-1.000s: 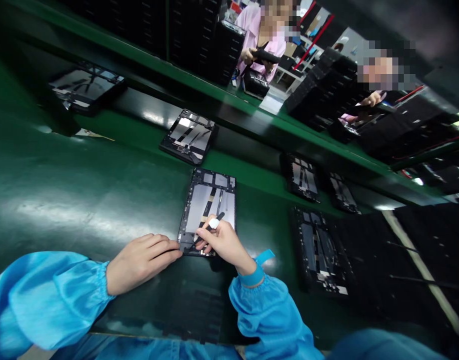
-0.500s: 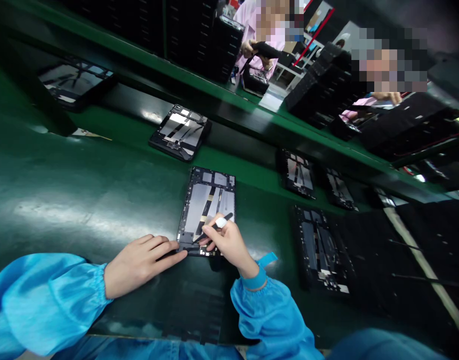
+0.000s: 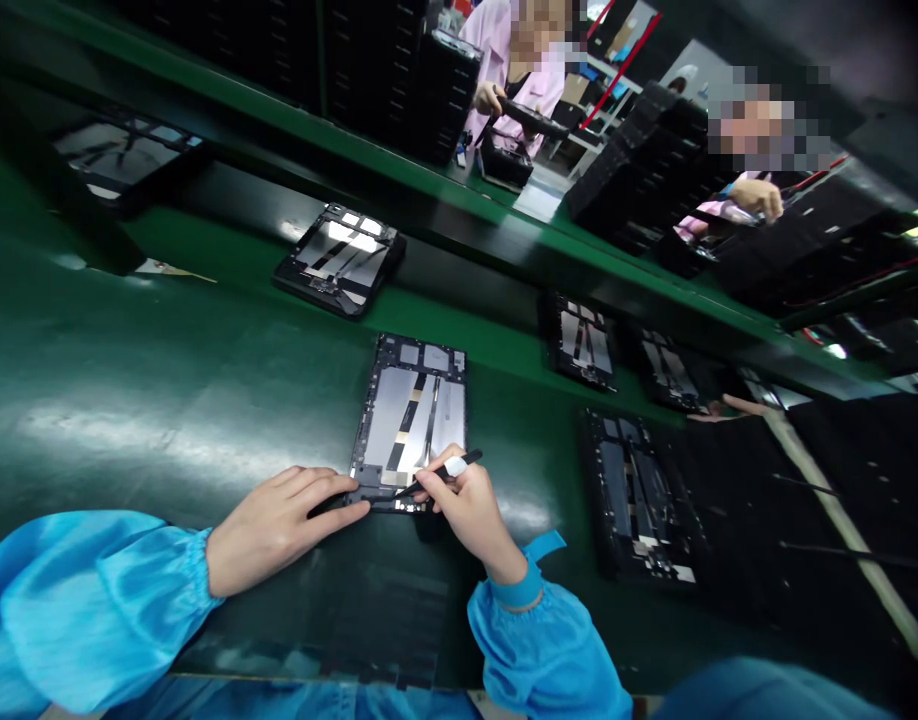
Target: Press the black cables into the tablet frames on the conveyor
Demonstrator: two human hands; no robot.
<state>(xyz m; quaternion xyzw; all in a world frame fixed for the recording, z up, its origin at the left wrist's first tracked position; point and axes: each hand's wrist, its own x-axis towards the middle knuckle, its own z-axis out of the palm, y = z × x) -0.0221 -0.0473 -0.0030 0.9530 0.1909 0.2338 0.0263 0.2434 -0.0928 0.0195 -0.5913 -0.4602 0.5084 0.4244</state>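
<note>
An opened tablet chassis (image 3: 412, 415) with a silver inner plate and dark ribbon cables lies on the green belt (image 3: 166, 380) in front of me. My left hand (image 3: 279, 525) rests flat beside its near left corner, fingers stretched out and touching the frame's edge. My right hand (image 3: 466, 505) is closed in a pinch on a thin black stylus tool (image 3: 444, 472), whose tip touches the chassis's near edge. A white cot covers one finger. Both arms wear blue sleeves.
More opened chassis lie on the belt: one at the far middle (image 3: 339, 258), one at the far left (image 3: 118, 160), several to the right (image 3: 639, 495). Two people (image 3: 515, 70) work across a green rail (image 3: 429, 200) beside black tray stacks (image 3: 631, 180).
My right hand has slid right and lowered, laying the stylus flatter. The far chassis have drifted left on the belt. My left hand has stayed at the corner.
</note>
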